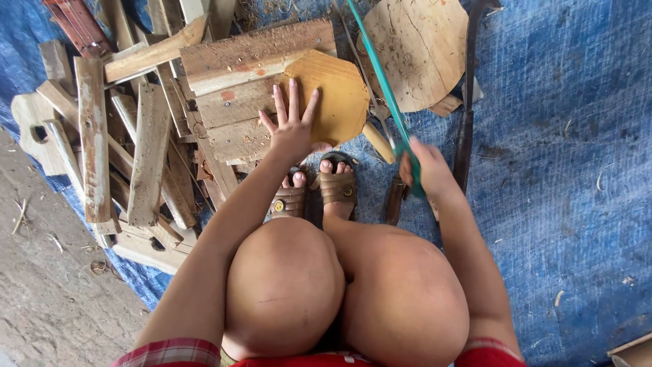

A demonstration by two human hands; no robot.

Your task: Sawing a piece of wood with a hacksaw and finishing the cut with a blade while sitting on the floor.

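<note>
Head view, looking straight down over bare knees: the left hand (292, 126) lies flat with fingers spread on a yellow board (333, 95) cut with angled corners, pressing it down onto a stack of rough planks (231, 88) at about eleven o'clock from the knees. The right hand (422, 168), at one o'clock, is closed around the handle end of a saw with a green frame (384, 88); the frame runs up and away toward twelve o'clock, passing just beside the board's right edge. Whether the blade touches the wood I cannot tell. Two sandalled feet (319, 187) sit between the hands, toes close under the board. Farther out, a rounded wooden piece (421, 47) lies at twelve o'clock, a dark metal bar (467, 115) stands beside the saw at one o'clock, a heap of offcuts (122, 149) spreads at ten o'clock, and a blue tarp (564, 170) covers the ground to the right. For a clean cut, the pressing palm would do well to bear down firmly, fingers kept clear of the blade's line, and the strokes kept long and straight, away from the toes.
</note>
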